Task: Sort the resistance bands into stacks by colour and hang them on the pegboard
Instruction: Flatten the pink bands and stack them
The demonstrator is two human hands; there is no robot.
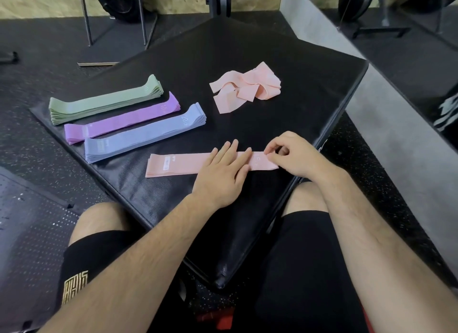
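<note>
Nearest, the left hand [223, 174] lies flat on the pink band [178, 162], its grip wide, fingers straight and pressing down. The right hand [292, 156] has a narrow grip, pinching the band's right end. The band lies flat on the near part of the black worktop [247, 67], its long axis running left to right, the labelled end pointing left.

To do this step well, I judge the left palm should pin the middle while the right hand squares the end, so that later bands stack edge to edge.

Beyond lie the blue stack [146, 134], the purple stack [124, 120] and the green stack [104, 102], side by side, all slanting from near left to far right. Farther right sits a loose pink heap [245, 86], not yet sorted.
</note>
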